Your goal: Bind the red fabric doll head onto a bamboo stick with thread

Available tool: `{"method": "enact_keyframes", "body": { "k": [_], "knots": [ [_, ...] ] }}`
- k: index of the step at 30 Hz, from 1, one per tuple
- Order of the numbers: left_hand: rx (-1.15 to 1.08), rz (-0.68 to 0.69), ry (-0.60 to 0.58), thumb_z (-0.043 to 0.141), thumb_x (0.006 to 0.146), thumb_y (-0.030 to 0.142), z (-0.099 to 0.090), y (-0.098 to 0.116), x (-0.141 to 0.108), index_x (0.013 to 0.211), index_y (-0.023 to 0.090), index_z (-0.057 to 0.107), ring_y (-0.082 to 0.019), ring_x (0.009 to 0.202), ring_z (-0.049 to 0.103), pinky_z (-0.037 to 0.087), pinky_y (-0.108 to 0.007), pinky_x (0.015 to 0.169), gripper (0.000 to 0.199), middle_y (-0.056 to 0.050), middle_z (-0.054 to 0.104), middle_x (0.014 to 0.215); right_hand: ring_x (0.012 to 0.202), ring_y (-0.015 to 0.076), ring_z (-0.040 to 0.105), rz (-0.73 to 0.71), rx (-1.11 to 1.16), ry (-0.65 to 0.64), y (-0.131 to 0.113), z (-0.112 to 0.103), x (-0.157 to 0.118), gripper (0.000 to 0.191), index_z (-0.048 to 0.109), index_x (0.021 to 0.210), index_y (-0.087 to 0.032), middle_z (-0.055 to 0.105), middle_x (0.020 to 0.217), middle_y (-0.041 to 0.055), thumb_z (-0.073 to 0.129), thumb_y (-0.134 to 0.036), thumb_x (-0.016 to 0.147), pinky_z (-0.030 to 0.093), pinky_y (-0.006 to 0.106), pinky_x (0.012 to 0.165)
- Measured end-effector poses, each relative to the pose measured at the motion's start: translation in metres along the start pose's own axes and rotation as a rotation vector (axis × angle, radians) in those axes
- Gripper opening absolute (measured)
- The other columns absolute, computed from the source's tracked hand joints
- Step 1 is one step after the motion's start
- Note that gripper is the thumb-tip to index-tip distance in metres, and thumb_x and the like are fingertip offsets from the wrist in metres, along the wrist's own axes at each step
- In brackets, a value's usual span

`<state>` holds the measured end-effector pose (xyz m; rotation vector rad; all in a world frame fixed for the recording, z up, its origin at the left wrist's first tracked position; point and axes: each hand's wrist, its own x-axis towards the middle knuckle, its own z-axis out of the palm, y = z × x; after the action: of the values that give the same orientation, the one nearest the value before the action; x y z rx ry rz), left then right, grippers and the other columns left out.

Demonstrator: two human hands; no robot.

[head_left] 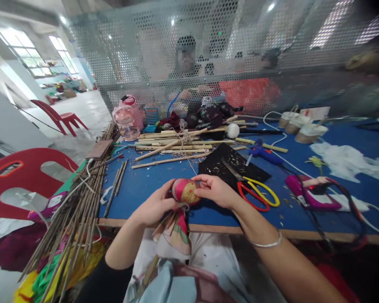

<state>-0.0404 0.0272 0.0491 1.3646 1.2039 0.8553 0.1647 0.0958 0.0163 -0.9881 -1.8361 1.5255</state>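
Near the table's front edge, a round, cloth-covered ball in pink and mottled gold sits between my hands. My left hand curls round its left side. On the other side, my right hand grips it with thumb and fingers. Below the ball, a patterned cloth tail in cream, pink and green hangs over my lap, gathered at the neck by a cord. A thin string runs up from my right hand towards the bamboo sticks. Scissors with red and yellow handles lie to the right.
A black cloth with scraps lies behind the scissors, beside a blue glue gun. A purple power strip with cables is at the right. Thin twigs line the left edge. A perforated metal screen stands behind.
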Motion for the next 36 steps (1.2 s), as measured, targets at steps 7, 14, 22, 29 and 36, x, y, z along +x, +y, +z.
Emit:
{"method": "enact_keyframes", "body": {
  "k": [7,14,22,29,36],
  "knots": [
    [0.072,-0.014,0.077,0.071,0.068,0.034,0.009,-0.005,0.012,0.115,0.013,0.057,-0.026,0.094,0.061,0.047,-0.036,0.084,0.054,-0.012,0.067,0.106,0.051,0.0063,0.027,0.0,0.022,-0.066,-0.001,-0.002,-0.004,0.046,0.057,0.104,-0.011,0.031,0.057,-0.0095,0.069,-0.041,0.07,0.023,0.021,0.047],
    [0.06,-0.003,0.093,0.069,0.071,0.041,0.011,-0.01,0.019,0.111,0.011,0.058,-0.025,0.092,0.061,0.047,-0.036,0.082,0.051,-0.013,0.066,0.102,0.051,0.0069,0.031,-0.01,0.0,-0.051,0.0,-0.005,0.001,0.045,0.058,0.1,-0.011,0.036,0.056,-0.0089,0.068,-0.042,0.07,0.025,0.021,0.048],
    [0.456,-0.028,0.476,0.075,0.061,0.042,0.051,-0.027,-0.029,0.094,0.018,0.053,-0.027,0.081,0.057,0.039,-0.034,0.073,0.046,-0.005,0.058,0.079,0.052,0.0085,0.036,-0.04,-0.14,0.053,-0.006,0.001,-0.004,0.042,0.062,0.099,-0.012,0.042,0.057,-0.0064,0.069,-0.04,0.068,0.029,0.022,0.05],
    [0.381,-0.042,0.422,0.055,0.08,0.036,0.031,-0.026,-0.044,0.066,0.02,0.051,-0.016,0.058,0.047,0.031,-0.026,0.06,0.022,0.0,0.052,0.06,0.047,0.0079,0.03,-0.092,-0.296,0.207,-0.04,0.009,-0.038,0.027,0.057,0.088,-0.016,0.033,0.052,-0.0089,0.061,-0.04,0.075,0.027,0.022,0.047],
    [-0.537,-0.085,0.221,0.065,0.071,0.053,0.005,-0.018,-0.059,0.07,0.014,0.057,-0.007,0.048,0.036,0.028,-0.02,0.048,0.04,0.004,0.047,0.056,0.058,0.0127,0.049,-0.129,-0.45,0.043,-0.029,0.022,-0.037,0.027,0.063,0.067,-0.015,0.057,0.06,-0.0001,0.05,-0.035,0.081,0.037,0.024,0.056]
  ]
}}
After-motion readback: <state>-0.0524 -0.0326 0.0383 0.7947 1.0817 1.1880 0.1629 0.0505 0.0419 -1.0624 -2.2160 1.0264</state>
